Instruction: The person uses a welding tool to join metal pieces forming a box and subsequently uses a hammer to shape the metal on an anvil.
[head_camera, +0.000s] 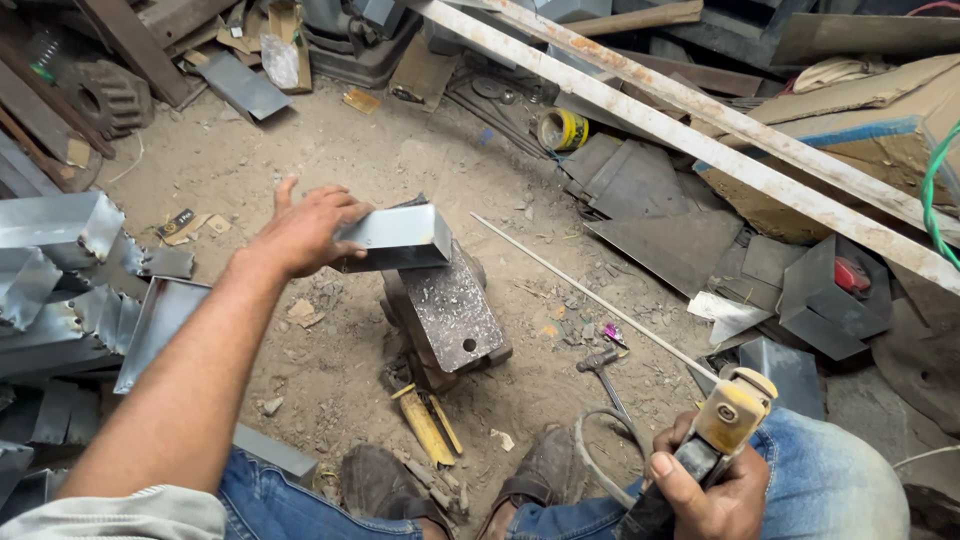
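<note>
Left hand: fingers closed over the left end of a folded sheet-metal channel, thumb raised.
Channel position: rests on the upper end of a dark steel anvil block, which stands on the dirt floor.
Right hand: fingers wrapped around a welding electrode holder above the right knee; a thin rod extends from it toward the block.
Left stack: more bent metal channels, contents not discernible.
Floor: hammer near the block.
</note>
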